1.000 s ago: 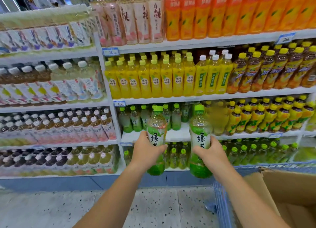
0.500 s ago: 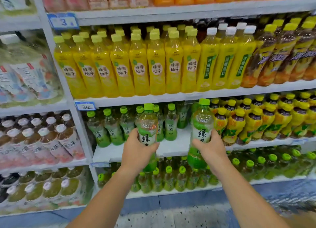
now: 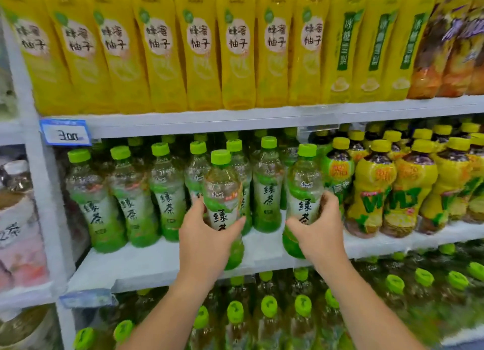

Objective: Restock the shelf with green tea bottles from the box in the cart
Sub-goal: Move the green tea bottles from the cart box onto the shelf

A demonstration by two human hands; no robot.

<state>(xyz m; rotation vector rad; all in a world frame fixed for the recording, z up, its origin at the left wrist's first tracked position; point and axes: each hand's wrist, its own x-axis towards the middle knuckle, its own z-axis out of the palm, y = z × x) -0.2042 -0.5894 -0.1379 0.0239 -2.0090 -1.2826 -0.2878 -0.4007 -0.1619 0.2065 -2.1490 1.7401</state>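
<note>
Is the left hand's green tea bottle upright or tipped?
Upright: the green tea bottle in the left hand points cap up, parallel to the shelved bottles behind.

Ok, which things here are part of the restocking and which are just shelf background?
Part of the job:
- left hand gripping a clear plastic green-capped green tea bottle
- right hand gripping a second green tea bottle
- white middle shelf with its standing green tea row

Background:
- tall yellow bottles above
- squat yellow-capped bottles to the right
- blue price tag

Glossy clear plastic green tea bottles (image 3: 222, 197) (ridged caps) on matt white shelf (image 3: 162, 265).
</note>
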